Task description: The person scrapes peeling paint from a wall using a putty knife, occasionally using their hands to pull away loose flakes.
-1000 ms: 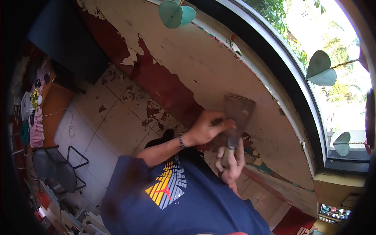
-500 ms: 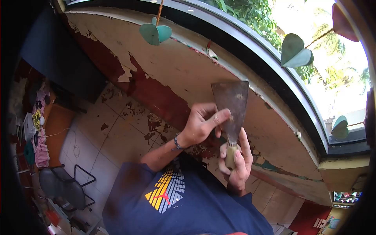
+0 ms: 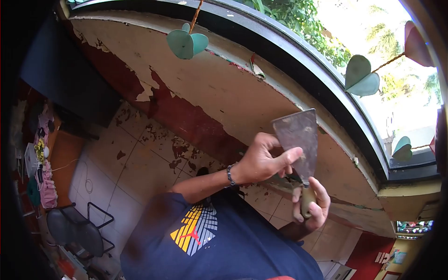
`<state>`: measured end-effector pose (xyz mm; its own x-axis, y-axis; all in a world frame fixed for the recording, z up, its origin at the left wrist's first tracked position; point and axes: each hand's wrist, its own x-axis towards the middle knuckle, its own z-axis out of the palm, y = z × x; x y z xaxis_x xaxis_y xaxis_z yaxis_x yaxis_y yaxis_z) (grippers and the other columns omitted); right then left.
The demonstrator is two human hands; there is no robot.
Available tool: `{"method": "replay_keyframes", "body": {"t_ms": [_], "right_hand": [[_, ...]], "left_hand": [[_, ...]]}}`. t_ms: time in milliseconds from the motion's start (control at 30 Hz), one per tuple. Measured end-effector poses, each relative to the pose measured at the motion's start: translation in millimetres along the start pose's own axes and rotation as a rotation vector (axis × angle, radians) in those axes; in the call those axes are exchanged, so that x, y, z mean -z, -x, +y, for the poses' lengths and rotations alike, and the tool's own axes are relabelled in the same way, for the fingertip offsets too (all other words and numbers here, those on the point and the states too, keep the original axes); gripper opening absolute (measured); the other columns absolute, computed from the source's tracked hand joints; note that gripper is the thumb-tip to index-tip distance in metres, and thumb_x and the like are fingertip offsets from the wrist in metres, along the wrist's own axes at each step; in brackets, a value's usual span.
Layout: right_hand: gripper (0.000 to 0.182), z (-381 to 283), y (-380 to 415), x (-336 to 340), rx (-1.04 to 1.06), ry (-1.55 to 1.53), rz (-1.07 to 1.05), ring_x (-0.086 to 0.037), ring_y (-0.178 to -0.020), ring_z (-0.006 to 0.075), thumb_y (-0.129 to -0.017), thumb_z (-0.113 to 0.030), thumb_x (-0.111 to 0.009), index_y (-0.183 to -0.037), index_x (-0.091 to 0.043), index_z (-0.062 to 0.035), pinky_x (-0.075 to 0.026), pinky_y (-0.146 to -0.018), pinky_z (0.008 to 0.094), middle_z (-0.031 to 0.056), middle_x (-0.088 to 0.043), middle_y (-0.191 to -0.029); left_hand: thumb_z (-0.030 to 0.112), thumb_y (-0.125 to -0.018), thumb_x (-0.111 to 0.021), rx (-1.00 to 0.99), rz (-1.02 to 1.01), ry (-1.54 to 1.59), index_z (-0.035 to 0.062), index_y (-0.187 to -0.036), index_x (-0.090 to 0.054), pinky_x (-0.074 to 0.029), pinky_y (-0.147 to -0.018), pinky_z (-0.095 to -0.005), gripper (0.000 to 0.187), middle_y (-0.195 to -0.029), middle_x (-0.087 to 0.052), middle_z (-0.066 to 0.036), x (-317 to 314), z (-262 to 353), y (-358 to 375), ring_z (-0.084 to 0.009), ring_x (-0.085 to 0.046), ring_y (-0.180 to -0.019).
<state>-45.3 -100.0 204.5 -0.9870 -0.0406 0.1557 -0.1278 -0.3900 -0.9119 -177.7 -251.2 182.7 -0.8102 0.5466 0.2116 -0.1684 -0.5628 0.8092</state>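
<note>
Gripping the scraper by its handle with the right hand, closed round it with curled fingers. Pinching the blade with the left hand, with thumb laid on its near face and with bent fingers partly hidden behind it. Held up in front of the wall, wide edge uppermost; impossible to tell contact with the wall from a gap. Bearing ragged patches of bared red on the wall. Above the wall, a window, with green hearts on orange cord in front. At the foot of the wall, a tiled floor, strewn with flakes. Away from the wall, a black chair and a desk.
</note>
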Motion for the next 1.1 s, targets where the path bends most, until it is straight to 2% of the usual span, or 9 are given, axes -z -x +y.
{"method": "replay_keyframes", "body": {"t_ms": [200,267,400,533,633,733,867,967,1100], "right_hand": [[0.057,-26,-15,-2,0.038,0.342,0.227,-0.045,-0.042,0.0090,-0.079,-0.015,-0.052,-0.129,-0.040,0.0097,-0.033,-0.038,0.0180,0.0236,-0.059,-0.076],[0.059,-28,-31,-19,0.008,0.420,0.247,-0.045,-0.043,0.0093,-0.076,-0.015,-0.054,-0.127,-0.043,0.0101,-0.035,-0.040,0.0193,0.0195,-0.060,-0.072],[0.072,-26,-47,-39,0.119,0.562,0.083,-0.050,-0.053,0.0130,-0.064,-0.030,-0.064,-0.121,-0.050,0.0103,-0.037,-0.050,0.0223,0.0101,-0.058,-0.068],[0.067,-20,-24,4,0.434,0.361,-0.047,-0.044,-0.047,0.0106,-0.071,-0.041,-0.068,-0.113,-0.050,0.0080,-0.032,-0.042,0.0236,0.0087,-0.050,-0.059],[0.056,-23,-20,12,0.624,0.470,0.140,-0.037,-0.040,0.0100,-0.082,-0.046,-0.058,-0.100,-0.048,0.0052,-0.027,-0.035,0.0210,0.0092,-0.046,-0.055],[0.051,-32,-21,14,0.663,0.393,0.209,-0.036,-0.040,0.0100,-0.084,-0.042,-0.053,-0.098,-0.048,0.0067,-0.028,-0.035,0.0212,0.0107,-0.044,-0.054],[0.036,-23,-51,-8,0.591,0.283,0.395,-0.037,-0.040,0.0110,-0.076,-0.025,-0.052,-0.089,-0.052,0.0088,-0.027,-0.034,0.0230,0.0130,-0.046,-0.055],[0.035,-21,-48,-26,0.616,0.480,0.364,-0.039,-0.039,0.0117,-0.070,-0.019,-0.051,-0.089,-0.054,0.0105,-0.027,-0.034,0.0235,0.0112,-0.046,-0.053],[0.035,-34,-31,-18,0.664,0.450,0.467,-0.036,-0.036,0.0113,-0.070,-0.021,-0.051,-0.084,-0.054,0.0108,-0.024,-0.032,0.0231,0.0106,-0.043,-0.051]], "left_hand": [[0.019,-0.089,-0.057,0.010,-0.079,0.079,-0.0015,-0.075,-0.063,-0.044,-0.042,-0.0204,0.025,-0.064,-0.062,-0.006,-8,-9,-16,-0.0068,-0.056,-0.048],[0.016,-0.090,-0.055,-0.094,0.075,0.103,-0.0025,-0.074,-0.062,-0.043,-0.041,-0.0203,0.026,-0.063,-0.062,-0.007,-1,4,-17,-0.0072,-0.055,-0.046],[0.013,-0.089,-0.053,-0.166,0.077,0.160,-0.0038,-0.072,-0.061,-0.044,-0.041,-0.0205,0.026,-0.065,-0.063,-0.008,15,20,-18,-0.0079,-0.055,-0.045],[0.012,-0.089,-0.056,-0.009,-0.019,0.201,-0.0022,-0.086,-0.058,-0.047,-0.040,-0.0212,0.015,-0.069,-0.063,-0.007,-2,14,-13,-0.0087,-0.057,-0.047],[0.013,-0.089,-0.056,0.011,-0.071,0.261,-0.0006,-0.086,-0.058,-0.047,-0.040,-0.0207,0.015,-0.067,-0.062,-0.006,-18,1,-20,-0.0081,-0.057,-0.047],[0.014,-0.089,-0.056,0.034,-0.132,0.312,0.0004,-0.086,-0.056,-0.048,-0.040,-0.0209,0.014,-0.066,-0.061,-0.005,-30,-2,-24,-0.0079,-0.057,-0.047],[0.012,-0.089,-0.054,-0.134,0.013,0.332,-0.0023,-0.088,-0.055,-0.048,-0.039,-0.0228,0.014,-0.065,-0.061,-0.007,-15,3,-27,-0.0102,-0.057,-0.045],[0.011,-0.089,-0.053,-0.131,-0.028,0.342,-0.0030,-0.088,-0.055,-0.048,-0.039,-0.0229,0.014,-0.066,-0.061,-0.009,-1,12,-27,-0.0113,-0.058,-0.045],[0.014,-0.090,-0.053,0.046,-0.078,0.361,-0.0025,-0.090,-0.055,-0.047,-0.038,-0.0220,0.016,-0.067,-0.062,-0.010,-18,5,-18,-0.0117,-0.058,-0.045]]}}
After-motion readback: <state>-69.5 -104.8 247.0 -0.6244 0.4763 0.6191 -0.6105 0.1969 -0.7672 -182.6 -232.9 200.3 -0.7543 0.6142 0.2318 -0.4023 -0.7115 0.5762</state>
